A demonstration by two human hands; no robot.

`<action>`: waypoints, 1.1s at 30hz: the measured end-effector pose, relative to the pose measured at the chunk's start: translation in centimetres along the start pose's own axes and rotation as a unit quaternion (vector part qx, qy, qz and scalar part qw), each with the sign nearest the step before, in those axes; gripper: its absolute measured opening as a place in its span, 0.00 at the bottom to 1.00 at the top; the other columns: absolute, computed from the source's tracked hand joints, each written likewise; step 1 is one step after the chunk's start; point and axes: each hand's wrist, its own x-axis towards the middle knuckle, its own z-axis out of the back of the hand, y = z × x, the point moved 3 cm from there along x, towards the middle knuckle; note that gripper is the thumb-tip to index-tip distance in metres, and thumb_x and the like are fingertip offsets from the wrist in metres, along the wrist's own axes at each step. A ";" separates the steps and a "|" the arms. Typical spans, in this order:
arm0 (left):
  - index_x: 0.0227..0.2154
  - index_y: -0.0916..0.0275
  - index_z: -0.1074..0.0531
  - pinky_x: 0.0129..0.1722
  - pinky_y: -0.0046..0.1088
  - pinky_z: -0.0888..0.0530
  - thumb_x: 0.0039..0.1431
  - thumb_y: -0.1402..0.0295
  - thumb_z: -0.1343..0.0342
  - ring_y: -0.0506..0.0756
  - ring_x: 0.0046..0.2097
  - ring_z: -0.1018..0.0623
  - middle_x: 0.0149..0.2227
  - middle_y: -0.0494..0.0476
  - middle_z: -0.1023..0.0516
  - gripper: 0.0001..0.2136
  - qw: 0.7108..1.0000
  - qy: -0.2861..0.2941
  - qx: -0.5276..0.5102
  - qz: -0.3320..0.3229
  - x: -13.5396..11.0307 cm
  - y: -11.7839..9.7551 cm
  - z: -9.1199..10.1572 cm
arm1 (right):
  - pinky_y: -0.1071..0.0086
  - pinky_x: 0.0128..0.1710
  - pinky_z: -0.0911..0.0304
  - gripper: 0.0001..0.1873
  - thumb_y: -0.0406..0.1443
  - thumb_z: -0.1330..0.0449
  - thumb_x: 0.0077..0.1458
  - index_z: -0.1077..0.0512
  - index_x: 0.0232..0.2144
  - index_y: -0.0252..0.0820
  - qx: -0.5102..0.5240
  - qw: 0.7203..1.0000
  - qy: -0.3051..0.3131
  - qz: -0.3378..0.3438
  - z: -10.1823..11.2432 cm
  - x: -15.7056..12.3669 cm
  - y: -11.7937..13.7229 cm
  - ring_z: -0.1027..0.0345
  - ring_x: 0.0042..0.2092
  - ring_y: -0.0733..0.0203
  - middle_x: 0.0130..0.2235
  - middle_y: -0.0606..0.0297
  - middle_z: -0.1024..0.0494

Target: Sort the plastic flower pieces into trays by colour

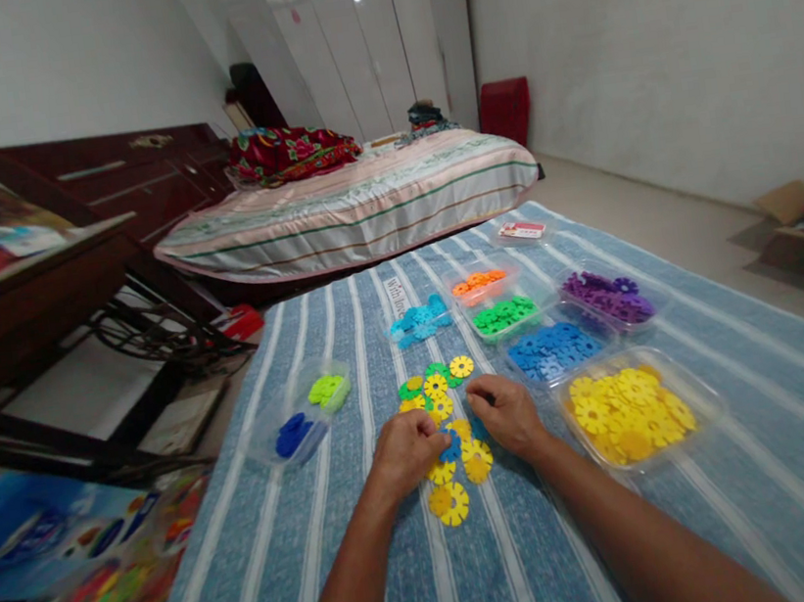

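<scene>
A flat build of joined snowflake discs (446, 433), mostly yellow with some green and blue pieces, lies on the blue striped cloth (377, 561). My left hand (407, 450) is closed, its fingers pinching a blue disc (452, 448) at the middle of the build. On the build's right side my right hand (504, 412) is curled with its fingers pressing on it. A clear tray of yellow discs (630, 406) sits just right of my right hand.
Trays of blue (550, 347), purple (607, 297), green (503, 315) and orange discs (478, 282) stand behind, plus a loose cyan pile (417, 320). A tray with lime and dark blue discs (309, 408) sits left. A mattress (360, 210) lies beyond, a dark table (23, 292) to the left.
</scene>
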 end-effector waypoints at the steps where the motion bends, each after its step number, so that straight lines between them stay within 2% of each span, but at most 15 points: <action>1: 0.15 0.63 0.36 0.22 0.24 0.44 0.41 0.68 0.41 0.48 0.21 0.38 0.16 0.46 0.36 0.09 0.999 0.001 -0.038 -0.001 0.0 0.1 0.1 | 0.70 0.36 0.39 0.11 0.35 0.48 0.52 0.25 0.28 0.43 0.001 1.000 0.000 0.000 0.0 0.0 0.0 0.31 0.34 0.60 0.30 0.66 0.23; 4: 0.15 0.63 0.35 0.21 0.23 0.42 0.38 0.67 0.40 0.47 0.21 0.38 0.16 0.46 0.36 0.09 0.993 -0.003 -0.118 -0.009 0.2 -0.3 0.8 | 0.70 0.36 0.39 0.11 0.35 0.47 0.52 0.25 0.28 0.43 0.004 1.000 0.000 0.005 0.0 0.0 0.0 0.31 0.34 0.60 0.30 0.66 0.23; 8: 0.16 0.64 0.34 0.19 0.22 0.42 0.38 0.65 0.39 0.46 0.19 0.38 0.15 0.45 0.36 0.10 0.991 0.010 -0.134 -0.023 0.6 -2.1 1.6 | 0.71 0.35 0.40 0.11 0.35 0.48 0.52 0.25 0.27 0.43 -0.003 1.000 0.004 0.014 0.1 0.1 0.2 0.32 0.33 0.61 0.29 0.66 0.24; 12: 0.16 0.64 0.33 0.19 0.21 0.40 0.39 0.65 0.38 0.46 0.19 0.36 0.14 0.45 0.35 0.10 0.987 0.036 -0.149 -0.048 1.4 -5.6 1.2 | 0.72 0.33 0.41 0.11 0.37 0.48 0.53 0.25 0.28 0.42 0.003 1.000 0.004 0.008 0.2 0.1 0.3 0.31 0.32 0.61 0.29 0.65 0.23; 15: 0.18 0.64 0.32 0.20 0.20 0.39 0.41 0.66 0.39 0.45 0.18 0.35 0.14 0.45 0.34 0.08 0.977 0.039 -0.196 -0.068 1.9 -8.9 0.2 | 0.71 0.30 0.42 0.13 0.39 0.47 0.54 0.25 0.26 0.41 -0.023 0.999 -0.011 -0.027 0.1 0.0 0.1 0.31 0.30 0.59 0.27 0.63 0.24; 18: 0.22 0.65 0.30 0.22 0.21 0.34 0.43 0.67 0.39 0.47 0.21 0.30 0.18 0.47 0.30 0.07 0.958 0.057 -0.265 -0.092 2.2 -12.1 -1.1 | 0.71 0.29 0.43 0.12 0.37 0.47 0.52 0.25 0.27 0.42 -0.042 0.998 -0.018 -0.039 0.1 0.0 -0.1 0.31 0.29 0.59 0.26 0.63 0.24; 21: 0.29 0.65 0.28 0.26 0.23 0.30 0.42 0.68 0.39 0.50 0.26 0.25 0.23 0.49 0.25 0.09 0.945 0.062 -0.299 -0.118 2.4 -13.5 -1.5 | 0.72 0.30 0.42 0.11 0.34 0.48 0.51 0.24 0.31 0.43 -0.030 0.999 -0.011 -0.017 0.1 0.0 0.1 0.31 0.31 0.60 0.30 0.64 0.22; 24: 0.27 0.65 0.28 0.27 0.23 0.31 0.45 0.68 0.41 0.50 0.27 0.26 0.23 0.49 0.26 0.06 0.963 0.040 -0.226 -0.141 2.6 -12.3 -1.1 | 0.72 0.30 0.42 0.12 0.34 0.48 0.52 0.24 0.31 0.42 -0.025 0.999 -0.012 -0.017 0.2 0.1 0.3 0.31 0.31 0.60 0.30 0.65 0.22; 28: 0.23 0.64 0.27 0.28 0.24 0.35 0.48 0.69 0.44 0.51 0.28 0.28 0.22 0.50 0.27 0.04 0.990 0.008 -0.005 -0.140 2.4 -8.5 -0.2 | 0.72 0.32 0.42 0.11 0.35 0.47 0.53 0.25 0.29 0.42 -0.018 1.000 0.004 -0.010 0.2 0.1 0.3 0.32 0.32 0.61 0.28 0.66 0.23; 33: 0.28 0.62 0.25 0.31 0.26 0.37 0.51 0.68 0.45 0.54 0.32 0.26 0.25 0.52 0.25 0.05 0.971 0.021 0.223 -0.082 0.8 -5.2 -0.1 | 0.71 0.36 0.40 0.10 0.34 0.47 0.53 0.25 0.28 0.42 -0.005 1.000 0.017 0.002 0.1 0.2 0.1 0.32 0.34 0.61 0.30 0.66 0.23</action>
